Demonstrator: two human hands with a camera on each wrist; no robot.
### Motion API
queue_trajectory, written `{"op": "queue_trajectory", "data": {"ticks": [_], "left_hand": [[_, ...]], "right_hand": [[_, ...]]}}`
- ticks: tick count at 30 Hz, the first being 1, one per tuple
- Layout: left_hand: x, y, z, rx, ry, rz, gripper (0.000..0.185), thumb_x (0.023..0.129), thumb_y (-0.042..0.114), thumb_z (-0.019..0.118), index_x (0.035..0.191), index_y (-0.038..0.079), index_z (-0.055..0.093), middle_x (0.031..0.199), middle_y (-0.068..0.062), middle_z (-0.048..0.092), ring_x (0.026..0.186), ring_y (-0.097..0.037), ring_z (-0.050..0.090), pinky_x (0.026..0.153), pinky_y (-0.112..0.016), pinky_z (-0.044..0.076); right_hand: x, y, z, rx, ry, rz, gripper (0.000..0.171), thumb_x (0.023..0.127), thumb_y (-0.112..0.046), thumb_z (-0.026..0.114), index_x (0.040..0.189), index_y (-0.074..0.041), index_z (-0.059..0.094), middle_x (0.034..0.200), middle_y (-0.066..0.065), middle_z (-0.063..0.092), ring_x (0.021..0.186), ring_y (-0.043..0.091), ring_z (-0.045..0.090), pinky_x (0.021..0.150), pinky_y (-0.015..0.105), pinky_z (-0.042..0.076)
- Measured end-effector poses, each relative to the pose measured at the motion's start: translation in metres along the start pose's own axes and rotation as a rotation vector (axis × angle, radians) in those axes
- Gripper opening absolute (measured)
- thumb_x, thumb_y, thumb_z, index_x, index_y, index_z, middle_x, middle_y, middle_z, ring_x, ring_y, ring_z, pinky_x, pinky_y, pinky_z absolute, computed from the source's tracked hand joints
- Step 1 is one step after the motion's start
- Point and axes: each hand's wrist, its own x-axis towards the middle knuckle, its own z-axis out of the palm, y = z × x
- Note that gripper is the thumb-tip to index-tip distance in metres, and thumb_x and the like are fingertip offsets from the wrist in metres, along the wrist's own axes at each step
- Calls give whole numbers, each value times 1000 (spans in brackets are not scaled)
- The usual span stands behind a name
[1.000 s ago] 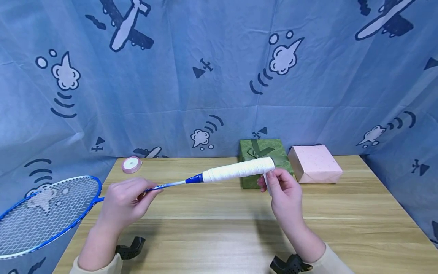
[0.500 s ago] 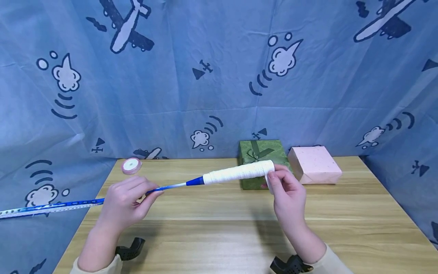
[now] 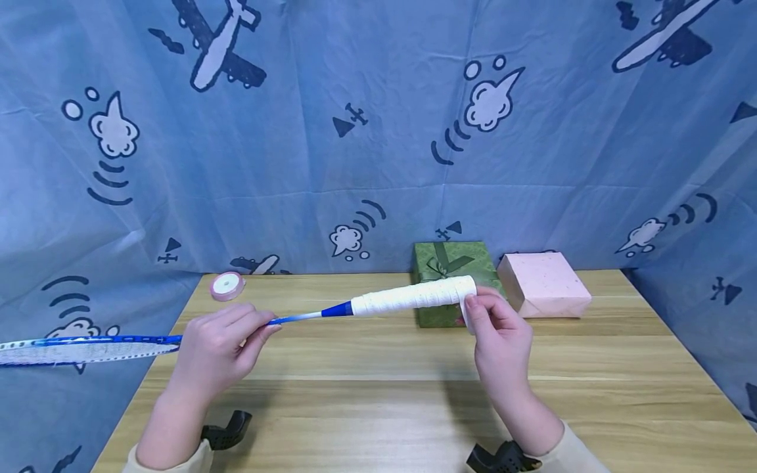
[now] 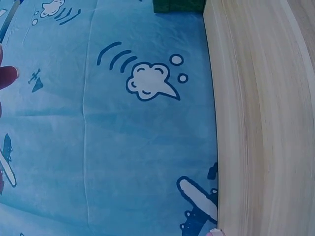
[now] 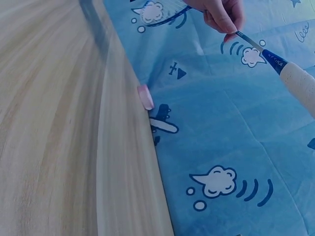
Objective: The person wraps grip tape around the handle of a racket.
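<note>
Fingers of the right hand pinch the loose tape end at the butt of the racket handle; left hand fingers pinch the shaft, racket held above the wooden table. Best to keep tape taut, rotate evenly. Behind: green gift box, pink box, ribbon spool, blue cartoon backdrop.

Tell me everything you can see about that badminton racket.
The badminton racket is held level above the wooden table, touching nothing else. Its blue frame with white strings shows nearly edge-on, out past the table's left end. A thin blue shaft runs to a handle wound in white grip tape. The left hand pinches the shaft; the right hand pinches the tape's loose end at the butt.
</note>
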Motion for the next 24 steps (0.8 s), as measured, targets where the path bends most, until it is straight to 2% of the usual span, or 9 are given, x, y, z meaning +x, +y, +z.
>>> {"op": "queue_trajectory", "data": {"ticks": [4,9,13,16,20,24], "left_hand": [[0,1,-1,-26,-14,-14,35,105,40,58,84,16,73,66,13,53,52,0,42,44,-14,29],[0,2,-4,-50,-40,-42,35,105,42,59,87,16,74,69,11,64,54,0,47,46,-15,34],[1,2,-3,-51,-7,-23,36,105,41,60,85,16,75,71,9,68,54,1,48,45,-17,36],[1,1,-2,-49,22,-15,37,105,42,60,83,15,74,70,9,68,53,1,47,44,-17,35],[1,1,0,-39,45,-13,38,104,43,60,81,16,74,69,10,68,51,2,45,43,-16,34],[1,1,1,-22,52,-13,38,104,44,60,81,17,74,69,10,68,51,3,43,43,-16,32]], "right_hand": [[0,-1,0,-34,8,19,20,98,4,65,82,16,65,97,7,70,68,15,66,65,20,57],[0,-2,0,-57,5,59,20,98,2,65,84,17,64,98,7,70,70,14,66,65,21,58],[-1,-3,0,-28,-12,85,13,98,5,64,89,15,66,102,8,69,76,13,67,67,23,59],[-1,-3,0,17,-36,69,11,98,9,62,92,17,64,103,8,69,79,13,67,68,23,59],[0,-3,0,51,-55,49,14,99,8,60,91,19,60,101,7,71,82,13,69,67,23,59],[1,-2,1,41,-57,57,19,101,5,60,90,20,58,99,8,72,86,15,72,68,23,59]]}}
